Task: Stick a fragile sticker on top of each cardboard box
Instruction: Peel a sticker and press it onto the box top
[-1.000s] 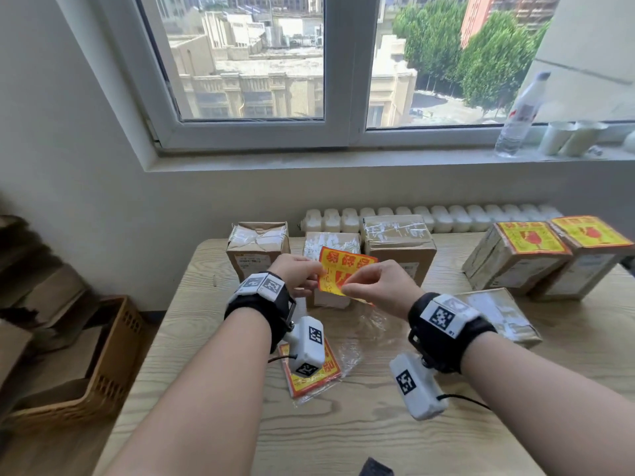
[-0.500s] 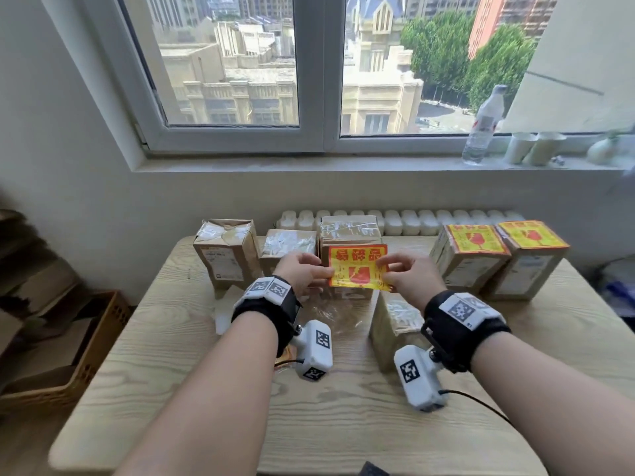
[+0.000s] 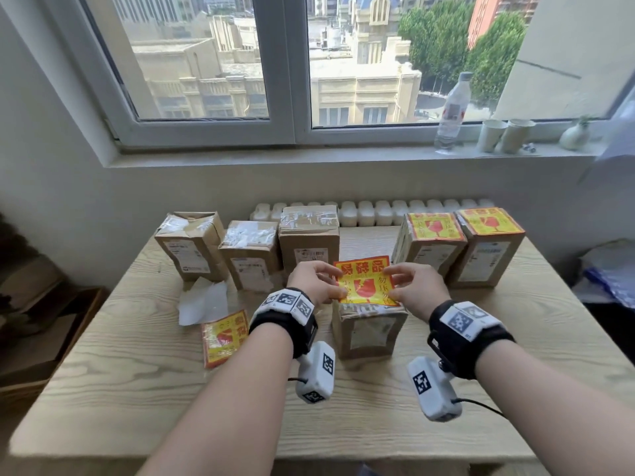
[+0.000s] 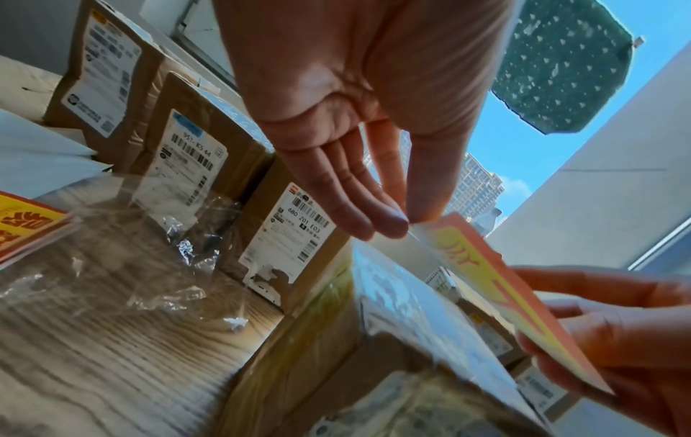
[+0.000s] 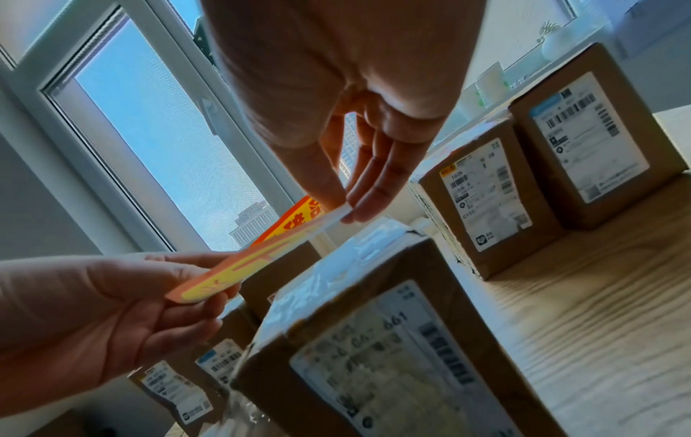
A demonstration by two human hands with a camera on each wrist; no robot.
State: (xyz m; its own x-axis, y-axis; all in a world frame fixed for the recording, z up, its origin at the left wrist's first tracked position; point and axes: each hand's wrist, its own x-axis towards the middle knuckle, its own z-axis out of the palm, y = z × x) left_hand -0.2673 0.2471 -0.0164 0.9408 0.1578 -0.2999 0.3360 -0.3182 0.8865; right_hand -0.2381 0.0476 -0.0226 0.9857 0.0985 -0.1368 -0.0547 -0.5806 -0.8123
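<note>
Looking down from the head view, you have two brown cardboard boxes with red-and-yellow stickers on top (image 3: pixel 460 228) finished at two o'clock on the pale wood-grain counter (image 3: pixel 137 372), three bare taped cardboard boxes (image 3: pixel 251 245) waiting at eleven o'clock, and a spare sticker pack (image 3: pixel 225 338) at nine. Your left hand (image 3: pixel 314 281) and right hand (image 3: pixel 414 286) each pinch an edge of the red-and-yellow fragile sticker (image 3: pixel 366 280), held just above the nearest brown box (image 3: pixel 369 329).

From the left wrist, thumb and fingertips (image 4: pixel 389 224) nip the sticker's corner; it looks clear of the box top (image 4: pixel 396 295).

From the right wrist, the same: a pinched edge, the sticker tilted, not yet pressed down. Four boxes remain, by my count.
</note>
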